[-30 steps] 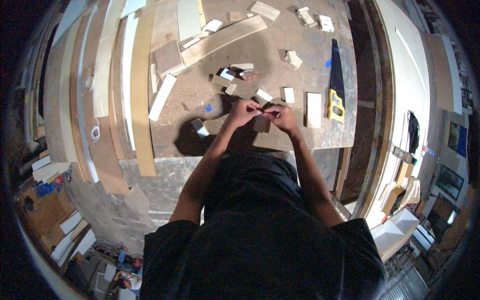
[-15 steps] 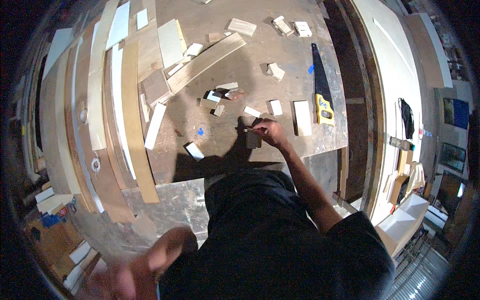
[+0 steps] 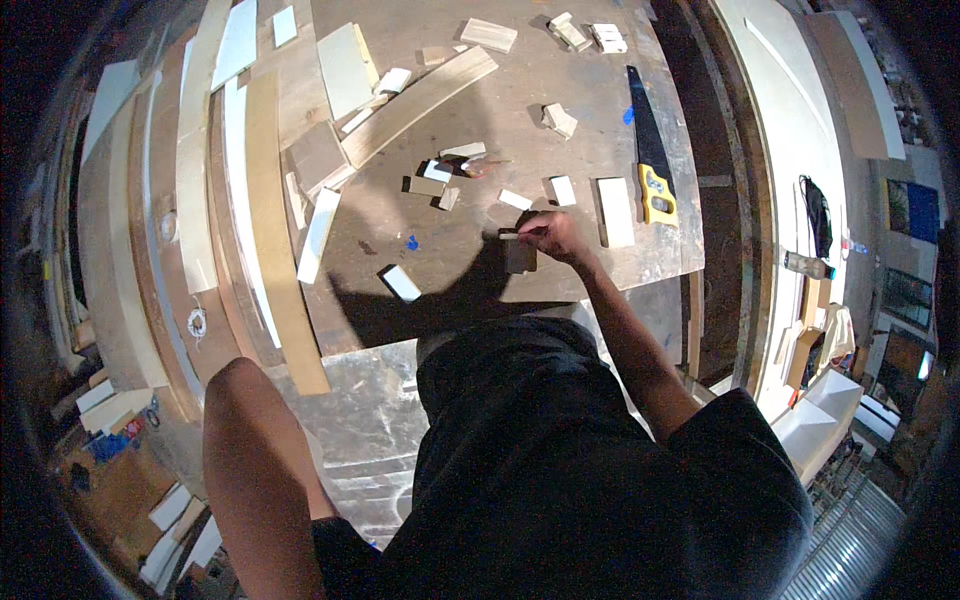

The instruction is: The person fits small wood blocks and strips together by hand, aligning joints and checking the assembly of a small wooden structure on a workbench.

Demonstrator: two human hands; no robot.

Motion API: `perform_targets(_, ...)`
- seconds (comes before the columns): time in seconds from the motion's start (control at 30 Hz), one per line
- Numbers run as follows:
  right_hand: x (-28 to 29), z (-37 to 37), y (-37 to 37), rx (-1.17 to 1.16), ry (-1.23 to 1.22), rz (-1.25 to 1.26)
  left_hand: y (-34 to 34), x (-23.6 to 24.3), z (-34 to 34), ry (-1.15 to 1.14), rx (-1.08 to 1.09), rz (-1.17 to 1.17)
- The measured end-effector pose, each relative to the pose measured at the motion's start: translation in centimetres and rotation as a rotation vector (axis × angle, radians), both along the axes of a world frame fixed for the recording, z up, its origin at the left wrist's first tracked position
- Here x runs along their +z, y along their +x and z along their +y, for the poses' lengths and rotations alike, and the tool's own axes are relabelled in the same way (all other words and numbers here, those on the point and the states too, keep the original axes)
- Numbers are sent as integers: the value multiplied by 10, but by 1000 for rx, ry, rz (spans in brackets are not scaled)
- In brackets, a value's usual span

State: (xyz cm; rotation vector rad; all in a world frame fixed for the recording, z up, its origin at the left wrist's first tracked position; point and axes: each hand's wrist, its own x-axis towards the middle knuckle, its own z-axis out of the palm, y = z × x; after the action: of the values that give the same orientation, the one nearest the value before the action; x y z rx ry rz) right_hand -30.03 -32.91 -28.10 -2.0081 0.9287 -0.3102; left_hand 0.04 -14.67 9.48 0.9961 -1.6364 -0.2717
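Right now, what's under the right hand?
Around the right hand, I see the brown table and a shadowed block near its fingers. Whatever's directly beneath the hand is covered.

On the tabletop (image 3: 545,85), at least a dozen small wooden blocks (image 3: 562,190) can be counted (several are stacked or overlapped, so no exact total is given). One yellow-handled handsaw (image 3: 652,150), two blue patches (image 3: 412,243), one coil of white cord (image 3: 197,322) and one right hand (image 3: 552,237) are also seen.
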Motion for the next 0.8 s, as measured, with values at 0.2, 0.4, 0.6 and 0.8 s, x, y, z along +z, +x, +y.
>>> perform_targets(0.2,-14,3,0,-23,6,-19,8,4,2,13,-11,-3)
perform_targets(0.4,-11,1,6,4,43,-143,8,13,0,30,-7,-13)
perform_targets(0.6,-20,-1,-9,-14,51,-50,11,6,-8,37,-49,1)
perform_targets(0.8,-19,-2,-4,39,-5,-69,9,11,-9,47,-45,-5)
